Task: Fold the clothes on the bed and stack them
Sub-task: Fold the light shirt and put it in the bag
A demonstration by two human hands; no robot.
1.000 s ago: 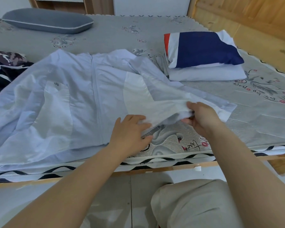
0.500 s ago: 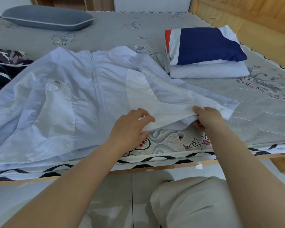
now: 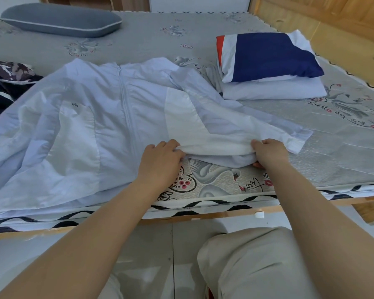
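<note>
From my head camera, the pale blue jacket [image 3: 108, 126] lies zip-up across the bed [image 3: 343, 152], spreading away from my fingers to the left and beyond them. It looks thin and limp, light to lift and a bit slippery, so I judge it best taken along a hem or seam, where the cloth bunches and won't slide out. My left hand [image 3: 160, 162] has its fingers curled over the near edge of the right front panel, pinching a ridge of cloth. My right hand [image 3: 268, 154] grips the same edge further along, thumb tucked under and fingers closed over the top, just short of the sleeve cuff [image 3: 298, 141]. Between my hands the fabric is gathered and raised off the mattress. Past my right fingers sits the stack of folded clothes [image 3: 268, 67]; far off to my left, dark clothes [image 3: 7, 83] wait unfolded.
</note>
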